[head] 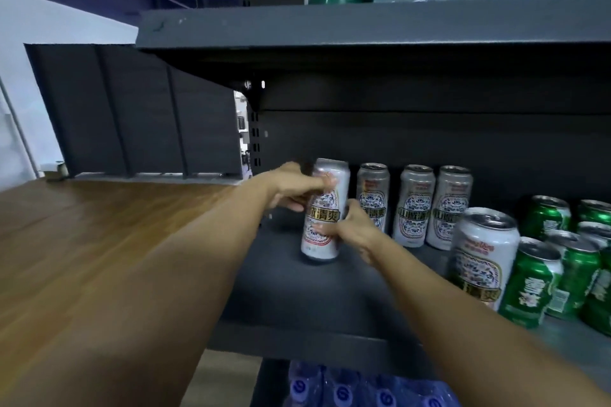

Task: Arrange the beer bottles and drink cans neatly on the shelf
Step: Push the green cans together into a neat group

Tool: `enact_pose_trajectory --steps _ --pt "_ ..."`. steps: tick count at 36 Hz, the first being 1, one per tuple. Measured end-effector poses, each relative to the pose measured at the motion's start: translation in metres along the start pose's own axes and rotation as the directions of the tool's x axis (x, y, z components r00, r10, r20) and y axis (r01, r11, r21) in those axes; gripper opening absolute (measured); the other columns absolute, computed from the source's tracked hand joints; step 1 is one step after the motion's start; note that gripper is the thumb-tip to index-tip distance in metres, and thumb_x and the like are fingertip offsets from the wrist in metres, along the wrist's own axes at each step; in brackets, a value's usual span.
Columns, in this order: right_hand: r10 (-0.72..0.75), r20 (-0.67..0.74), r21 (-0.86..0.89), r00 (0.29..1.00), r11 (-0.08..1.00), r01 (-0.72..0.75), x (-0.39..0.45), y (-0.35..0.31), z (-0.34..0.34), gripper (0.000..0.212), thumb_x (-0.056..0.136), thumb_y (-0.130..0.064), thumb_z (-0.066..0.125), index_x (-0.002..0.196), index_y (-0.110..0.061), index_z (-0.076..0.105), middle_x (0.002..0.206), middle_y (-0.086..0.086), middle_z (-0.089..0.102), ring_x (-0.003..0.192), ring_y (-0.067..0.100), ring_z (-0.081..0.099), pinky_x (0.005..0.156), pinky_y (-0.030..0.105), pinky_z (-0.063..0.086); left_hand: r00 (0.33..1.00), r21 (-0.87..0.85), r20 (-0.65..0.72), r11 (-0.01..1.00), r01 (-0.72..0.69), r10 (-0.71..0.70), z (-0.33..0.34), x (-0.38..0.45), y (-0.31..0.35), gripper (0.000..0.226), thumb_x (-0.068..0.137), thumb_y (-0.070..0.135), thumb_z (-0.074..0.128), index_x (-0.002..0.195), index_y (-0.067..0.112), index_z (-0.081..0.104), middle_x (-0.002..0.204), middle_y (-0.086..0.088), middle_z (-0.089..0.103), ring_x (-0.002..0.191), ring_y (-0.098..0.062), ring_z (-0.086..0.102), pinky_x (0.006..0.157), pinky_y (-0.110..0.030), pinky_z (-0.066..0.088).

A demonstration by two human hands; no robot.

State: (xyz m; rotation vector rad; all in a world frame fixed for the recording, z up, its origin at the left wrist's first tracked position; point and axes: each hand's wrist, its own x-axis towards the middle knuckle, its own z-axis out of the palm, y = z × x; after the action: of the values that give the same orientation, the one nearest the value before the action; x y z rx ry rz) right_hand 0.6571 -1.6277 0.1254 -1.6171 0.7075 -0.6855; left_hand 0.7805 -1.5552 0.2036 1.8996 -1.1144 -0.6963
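1. Nearest me, my two bare forearms reach toward the dark shelf (297,291).
2. My left hand (294,187) curls round the upper part of the white can (325,208), thumb across its front.
3. My right hand (355,228) grips the same can lower, on its right side; the can stands upright on the shelf.
4. Right of that can stand three matching white cans (416,205) in a row.
5. Further right of it, a nearer white can (482,254) stands beside green cans (532,281).
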Motion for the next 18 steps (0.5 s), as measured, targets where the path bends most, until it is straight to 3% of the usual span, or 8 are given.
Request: enact_pose_trajectory --steps 5,8,11,15,18 --pt "-0.005 0.009 -0.006 1.0 1.0 0.005 0.009 0.003 0.004 0.058 0.074 0.011 0.073 0.12 -0.014 0.048 0.111 0.005 0.065 0.104 0.021 0.063 0.092 0.037 0.051 0.996 -0.057 0.087 0.998 -0.004 0.009 0.005 0.016 -0.038 0.045 0.08 0.022 0.078 0.12 0.017 0.058 0.118 -0.002 0.067 0.11 -0.019 0.061 0.084 -0.035 0.048" --pt "-0.022 -0.01 -0.08 1.0 0.997 0.021 0.008 0.007 0.005 0.061 0.073 0.013 0.072 0.121 -0.018 0.05 0.103 -0.001 0.066 0.096 0.014 0.063 0.081 0.028 0.052 0.995 -0.15 0.084 0.988 -0.047 0.06 0.012 0.02 -0.052 0.046 0.078 0.012 0.079 0.12 0.013 0.058 0.116 -0.003 0.068 0.106 -0.019 0.062 0.079 -0.033 0.05" --pt "-0.048 -0.071 -0.156 0.996 0.987 0.036 0.008 0.013 0.007 0.059 0.074 0.014 0.07 0.12 -0.019 0.051 0.099 -0.005 0.064 0.092 0.01 0.061 0.074 0.022 0.048 0.992 -0.196 0.04 0.975 -0.107 0.117 0.019 0.025 -0.063 0.048 0.075 0.004 0.08 0.116 0.01 0.057 0.112 -0.006 0.068 0.101 -0.019 0.064 0.073 -0.031 0.055" --pt "-0.06 -0.114 -0.151 0.992 0.988 0.042 0.014 0.019 0.004 0.055 0.073 0.017 0.067 0.11 -0.019 0.052 0.104 0.002 0.065 0.104 0.021 0.062 0.083 0.028 0.05 0.983 -0.154 -0.063 0.971 -0.182 0.174 0.031 0.036 -0.066 0.051 0.066 0.004 0.086 0.11 0.012 0.062 0.107 -0.007 0.071 0.099 -0.019 0.067 0.091 -0.042 0.055" --pt "-0.064 -0.117 -0.148 0.991 0.988 0.046 0.017 0.017 -0.001 0.053 0.073 0.017 0.067 0.111 -0.017 0.051 0.107 0.006 0.065 0.105 0.022 0.061 0.084 0.029 0.051 0.972 -0.119 -0.105 0.967 -0.224 0.212 0.035 0.044 -0.063 0.047 0.062 0.008 0.089 0.1 0.018 0.063 0.105 -0.005 0.072 0.098 -0.018 0.068 0.092 -0.041 0.054"
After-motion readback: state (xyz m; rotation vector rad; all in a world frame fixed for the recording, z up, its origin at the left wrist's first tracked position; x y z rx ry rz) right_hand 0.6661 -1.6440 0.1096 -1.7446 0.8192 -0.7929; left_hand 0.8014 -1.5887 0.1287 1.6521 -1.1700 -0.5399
